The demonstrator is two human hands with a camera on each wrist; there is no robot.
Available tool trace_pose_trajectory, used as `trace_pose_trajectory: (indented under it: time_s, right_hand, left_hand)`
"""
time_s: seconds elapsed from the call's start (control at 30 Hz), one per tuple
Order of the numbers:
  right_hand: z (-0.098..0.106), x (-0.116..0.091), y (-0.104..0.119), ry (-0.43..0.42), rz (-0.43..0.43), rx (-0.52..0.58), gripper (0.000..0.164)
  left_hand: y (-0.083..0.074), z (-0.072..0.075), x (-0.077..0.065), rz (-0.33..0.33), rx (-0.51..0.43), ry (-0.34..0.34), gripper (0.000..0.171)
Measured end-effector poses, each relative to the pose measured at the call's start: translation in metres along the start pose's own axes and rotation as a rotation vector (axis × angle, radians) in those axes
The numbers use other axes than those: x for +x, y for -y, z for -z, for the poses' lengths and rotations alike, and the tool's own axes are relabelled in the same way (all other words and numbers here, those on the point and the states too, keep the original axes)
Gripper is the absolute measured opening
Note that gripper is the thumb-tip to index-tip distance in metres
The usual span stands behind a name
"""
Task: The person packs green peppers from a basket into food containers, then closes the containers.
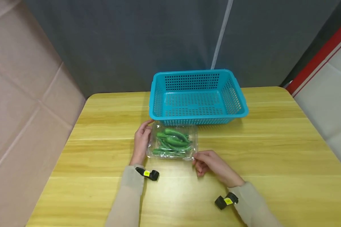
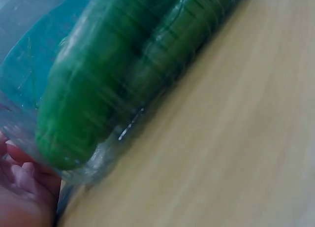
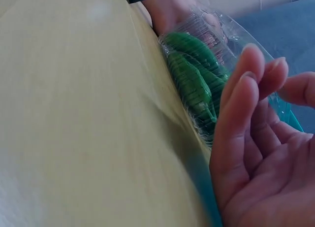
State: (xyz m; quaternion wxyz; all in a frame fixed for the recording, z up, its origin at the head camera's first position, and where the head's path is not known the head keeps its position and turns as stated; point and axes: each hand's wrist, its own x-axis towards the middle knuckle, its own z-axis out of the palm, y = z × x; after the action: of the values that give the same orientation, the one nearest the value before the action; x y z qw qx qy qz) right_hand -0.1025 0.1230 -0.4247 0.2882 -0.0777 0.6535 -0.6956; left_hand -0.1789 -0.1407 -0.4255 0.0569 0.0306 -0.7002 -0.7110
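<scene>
A clear plastic clamshell box (image 1: 195, 138) holding several long green peppers (image 1: 174, 142) lies on the table. My left hand (image 1: 142, 142) rests along the box's left side, its fingers reaching toward the far corner. In the left wrist view, the fingers (image 2: 22, 168) are beside the clear wall, close to a pepper (image 2: 83, 99). At the near right corner, my right hand (image 1: 213, 165) pinches the box's edge between thumb and fingertips. The right wrist view shows those fingers (image 3: 238, 106) curled in front of the box, partly hiding it.
Just behind the box stands a turquoise plastic basket (image 1: 199, 117) with slotted walls and nothing inside. Both stand on a light wooden table (image 1: 102, 151). A dark grey curtain (image 1: 125, 47) hangs behind the table's far edge, and pale panels flank both sides.
</scene>
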Motion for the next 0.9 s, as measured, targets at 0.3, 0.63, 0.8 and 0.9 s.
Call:
trace_pose_trajectory:
  time_s: [0.3,0.63,0.8,0.9]
  right_hand:
    - [-0.006,0.007,-0.004,-0.051,-0.007,0.017,0.046]
    - [-0.004,0.002,-0.004,-0.108,-0.005,-0.008,0.046]
    - [-0.004,0.001,-0.001,-0.115,-0.009,-0.01,0.045]
    - [-0.005,0.002,-0.002,-0.119,-0.021,0.01,0.043]
  left_hand:
    - [0.014,0.02,-0.008,0.115,0.139,-0.13,0.04]
    - [0.0,0.045,-0.06,0.321,-0.033,0.373,0.051]
    - [-0.009,0.04,-0.066,0.206,-0.021,0.407,0.055]
    - [-0.01,0.037,-0.067,0.193,-0.038,0.399,0.057]
